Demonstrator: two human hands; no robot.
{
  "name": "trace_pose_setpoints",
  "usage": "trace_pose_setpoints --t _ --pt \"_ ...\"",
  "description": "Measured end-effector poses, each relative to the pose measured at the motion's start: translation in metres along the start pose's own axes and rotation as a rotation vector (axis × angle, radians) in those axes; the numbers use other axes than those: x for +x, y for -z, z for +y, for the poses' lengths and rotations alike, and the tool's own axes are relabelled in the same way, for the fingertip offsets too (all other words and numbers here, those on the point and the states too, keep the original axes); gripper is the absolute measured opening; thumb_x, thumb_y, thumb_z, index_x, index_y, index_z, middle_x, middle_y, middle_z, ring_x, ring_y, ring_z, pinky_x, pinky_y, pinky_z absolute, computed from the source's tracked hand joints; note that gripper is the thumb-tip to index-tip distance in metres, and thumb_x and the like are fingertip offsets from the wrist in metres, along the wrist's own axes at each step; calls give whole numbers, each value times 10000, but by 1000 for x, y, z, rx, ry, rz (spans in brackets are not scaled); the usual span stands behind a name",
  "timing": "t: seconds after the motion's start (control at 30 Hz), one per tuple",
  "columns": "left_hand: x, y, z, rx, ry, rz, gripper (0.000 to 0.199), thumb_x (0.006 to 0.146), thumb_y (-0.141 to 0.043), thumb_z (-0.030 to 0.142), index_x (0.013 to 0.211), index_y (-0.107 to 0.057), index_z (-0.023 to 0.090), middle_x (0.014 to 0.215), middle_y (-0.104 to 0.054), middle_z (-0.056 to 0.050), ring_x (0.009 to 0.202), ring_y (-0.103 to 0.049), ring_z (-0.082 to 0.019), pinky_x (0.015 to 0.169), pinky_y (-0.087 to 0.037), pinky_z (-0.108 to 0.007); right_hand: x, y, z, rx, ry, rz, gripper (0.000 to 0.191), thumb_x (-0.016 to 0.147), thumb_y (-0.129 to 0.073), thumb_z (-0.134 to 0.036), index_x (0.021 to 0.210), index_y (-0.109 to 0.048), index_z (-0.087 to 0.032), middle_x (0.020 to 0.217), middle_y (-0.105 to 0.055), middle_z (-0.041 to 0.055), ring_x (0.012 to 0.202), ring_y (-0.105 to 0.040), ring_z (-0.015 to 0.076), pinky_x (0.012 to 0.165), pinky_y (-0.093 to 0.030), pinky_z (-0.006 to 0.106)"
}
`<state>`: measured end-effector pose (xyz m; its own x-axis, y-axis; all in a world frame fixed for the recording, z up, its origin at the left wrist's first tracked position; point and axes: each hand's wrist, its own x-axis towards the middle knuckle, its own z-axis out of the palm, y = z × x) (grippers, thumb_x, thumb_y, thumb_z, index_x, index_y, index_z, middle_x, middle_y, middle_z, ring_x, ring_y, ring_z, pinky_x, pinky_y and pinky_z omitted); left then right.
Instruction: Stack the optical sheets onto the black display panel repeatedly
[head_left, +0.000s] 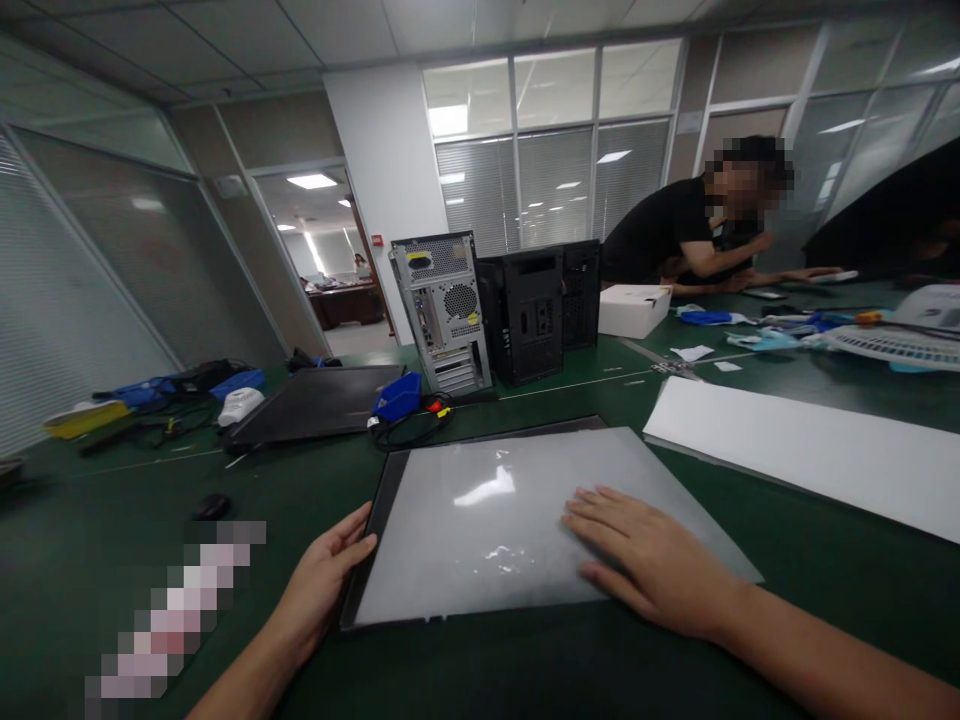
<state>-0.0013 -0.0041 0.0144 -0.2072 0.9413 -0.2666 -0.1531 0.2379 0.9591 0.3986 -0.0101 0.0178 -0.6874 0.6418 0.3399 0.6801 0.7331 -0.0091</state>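
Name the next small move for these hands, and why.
Probably slide the translucent sheet left with the right hand, which lies on it: a strip of the dark panel shows at the left, where the left hand grips its edge.

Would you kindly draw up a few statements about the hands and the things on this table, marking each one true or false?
1. The right hand rests on the glossy sheet. True.
2. The left hand lies flat in the middle of the glossy sheet. False: it holds the left edge of the dark panel under the glossy sheet.
3. The silver computer case lies on its side. False: it stands upright.
4. The white box is to the right of the silver computer case. True.
5. The long white panel is to the left of both hands. False: it lies on the right side, beyond the glossy sheet.
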Motion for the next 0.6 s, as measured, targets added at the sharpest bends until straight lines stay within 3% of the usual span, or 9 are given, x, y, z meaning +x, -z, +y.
trace_pose_setpoints --t 0.13,0.27,0.37,0.5,0.6 --pt "-3 -3 3 87 -18 8 769 682 -756 229 1380 -440 172 1404 -501 -142 1150 -589 -271 833 -549 -313 2 -3 2 -86 -159 60 369 929 -411 -367 1212 -593 -214 1083 -649 86 992 -603 214 915 -466 424" --pt "-4 -4 4 231 -45 33 862 661 -774 245 1420 -374 156 1495 -375 -116 1176 -569 -263 768 -563 -263 0 -7 5 15 -58 -12 398 928 -421 -387 1288 -529 -255 1253 -573 51 1155 -528 211 992 -438 419" --pt "-3 -2 2 250 -59 6 868 674 -761 249 1432 -351 145 1507 -351 -120 1182 -565 -249 767 -556 -246 0 -3 10 44 -33 12 455 923 -438 -390 1355 -459 -249 1334 -511 52 1243 -457 213 1068 -368 454" --pt "0 0 -2 306 -129 27 894 684 -745 271 1457 -309 162 1473 -408 -147 1194 -556 -242 809 -532 -250 5 25 -2 104 120 203 457 895 -471 -242 1352 -450 -230 1306 -534 61 1248 -449 195 1075 -365 437" --pt "-1 0 -2 483 -199 59 761 682 -731 331 1375 -468 159 1364 -549 -132 1119 -607 -251 766 -531 -250 -2 58 -39 326 286 361 486 848 -465 -196 1330 -464 -266 1209 -603 35 1183 -507 177 994 -455 376"
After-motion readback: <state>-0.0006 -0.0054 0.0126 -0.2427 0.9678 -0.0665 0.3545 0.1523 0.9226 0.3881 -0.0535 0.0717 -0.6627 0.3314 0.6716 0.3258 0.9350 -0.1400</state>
